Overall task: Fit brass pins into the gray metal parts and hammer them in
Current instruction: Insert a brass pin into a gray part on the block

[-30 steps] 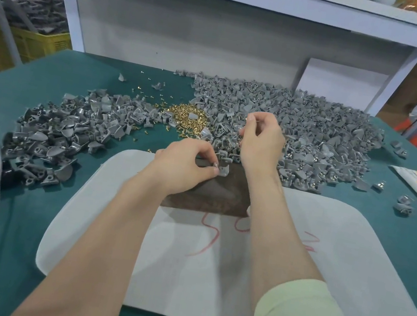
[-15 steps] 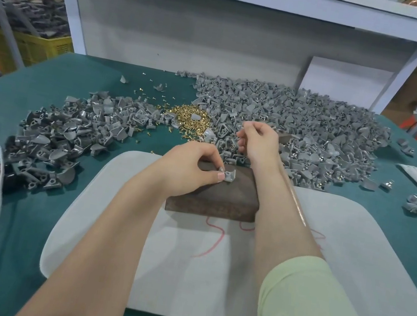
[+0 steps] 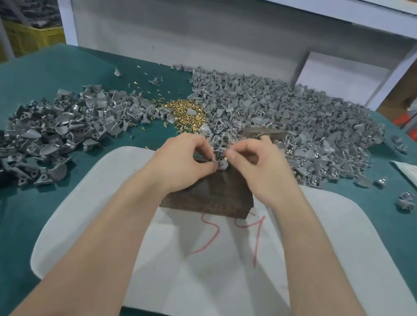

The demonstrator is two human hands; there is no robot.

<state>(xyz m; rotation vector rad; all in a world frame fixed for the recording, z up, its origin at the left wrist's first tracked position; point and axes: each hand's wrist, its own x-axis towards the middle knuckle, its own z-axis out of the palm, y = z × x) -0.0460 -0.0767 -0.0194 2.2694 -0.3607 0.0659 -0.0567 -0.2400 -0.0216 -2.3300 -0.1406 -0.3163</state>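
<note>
While both hands meet over the far edge of the dark block, the left hand pinches one gray part between thumb and forefinger, at the block's top face. Right hand: thumb and forefinger closed on a brass pin, seen only as a small glint, tip at the part.

Judgement: fitting step, pin not yet hammered. Part is held at the block so it can go straight onto a hard face for striking.

Block sits on a white mat at the near edge of the desk, probably to cushion blows.

Supplies within reach:
- pin heap mid-desk
- large gray heap toward the far right corner
- smaller gray heap toward the left edge

Hammer not identified with certainty.
</note>
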